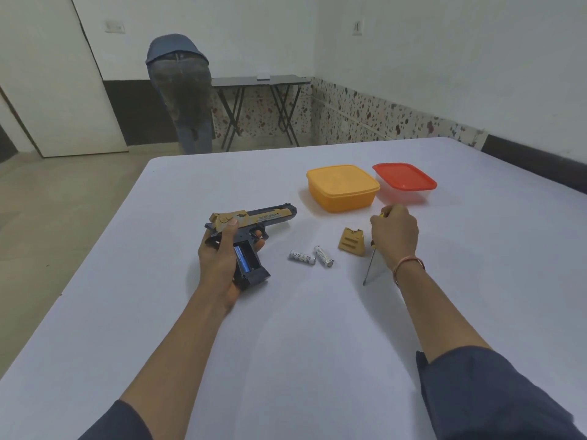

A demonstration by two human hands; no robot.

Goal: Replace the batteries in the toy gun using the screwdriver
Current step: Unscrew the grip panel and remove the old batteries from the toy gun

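Fingers of the left hand curl round the black-and-gold toy gun, its open grip holding one blue battery, while two white batteries and a gold cover lie on the table beside the right hand, which grips the screwdriver tip down.

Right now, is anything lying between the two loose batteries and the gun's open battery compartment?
Nothing visible: only bare tablecloth separates the two batteries from the open compartment of the toy gun in the left hand. The removed cover lies on their other side.
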